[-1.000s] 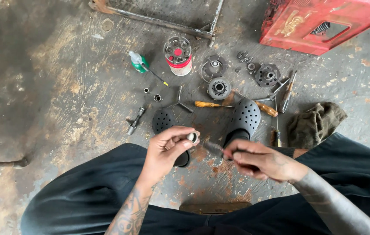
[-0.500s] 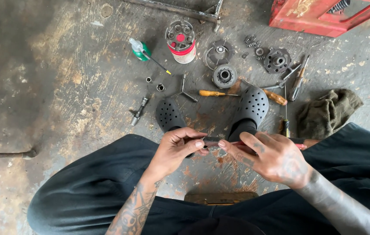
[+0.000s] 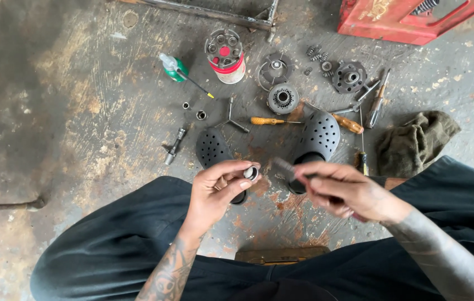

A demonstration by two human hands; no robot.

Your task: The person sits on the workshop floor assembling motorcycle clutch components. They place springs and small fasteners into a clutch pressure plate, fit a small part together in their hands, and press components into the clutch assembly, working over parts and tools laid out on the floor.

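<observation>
I see my left hand (image 3: 218,188) pinching a small metal ring (image 3: 251,173) at its fingertips, above the left black clog (image 3: 212,148). My right hand (image 3: 344,189) is closed around a dark thin tool (image 3: 283,166), blurred, its tip just beside the ring, over the stained concrete floor (image 3: 81,111)

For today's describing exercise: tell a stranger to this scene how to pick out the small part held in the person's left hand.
Start at the red metal box at the top right, then drop to the two black perforated clogs on the floor. Just below them, the left hand pinches a small metal ring at its fingertips. Unlike the loose sockets lying on the concrete, it is lifted off the floor, its open end facing up.
</observation>
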